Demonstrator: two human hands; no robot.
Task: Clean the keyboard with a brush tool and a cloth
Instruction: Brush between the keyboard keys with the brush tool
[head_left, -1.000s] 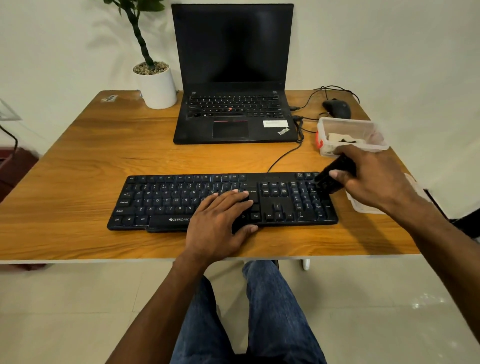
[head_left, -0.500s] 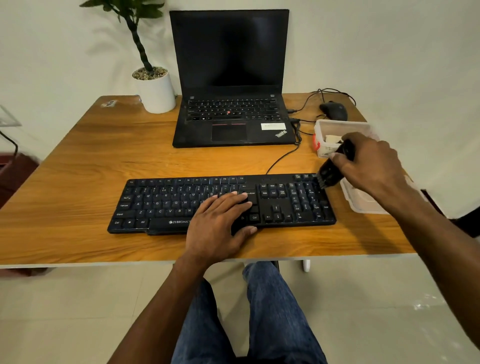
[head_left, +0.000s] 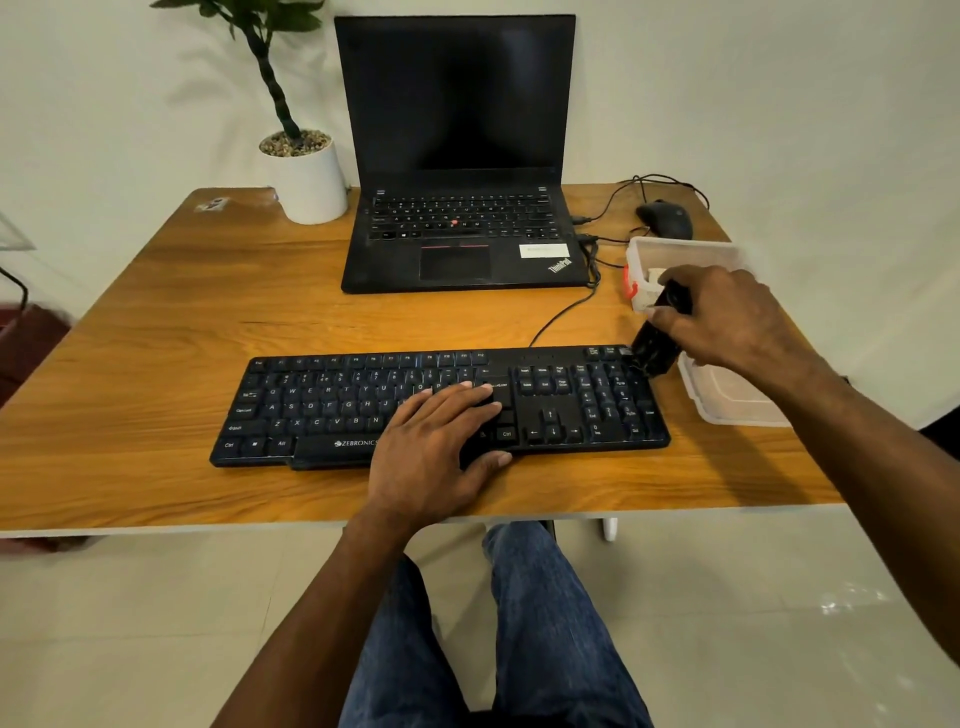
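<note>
While my left hand (head_left: 441, 441) lay flat across the middle of the black keyboard (head_left: 363, 405), fingers straight and slightly spread over the keys near Enter and thumb hooked on the front edge, it pinned the board to the wooden worktop (head_left: 156, 322). That weight mattered, I judged, since the board would otherwise skate under each stroke. At the far right corner, above the number pad, my right hand (head_left: 737, 322) held the dark brush tool (head_left: 655, 348), fingers curled round its handle, bristle end tilted down onto the top row of keys. Short, light flicks toward the edge seemed best, driving dust off and not deeper between caps. No cloth could be clearly made out; a clear plastic box (head_left: 680, 254) stood just beyond.
</note>
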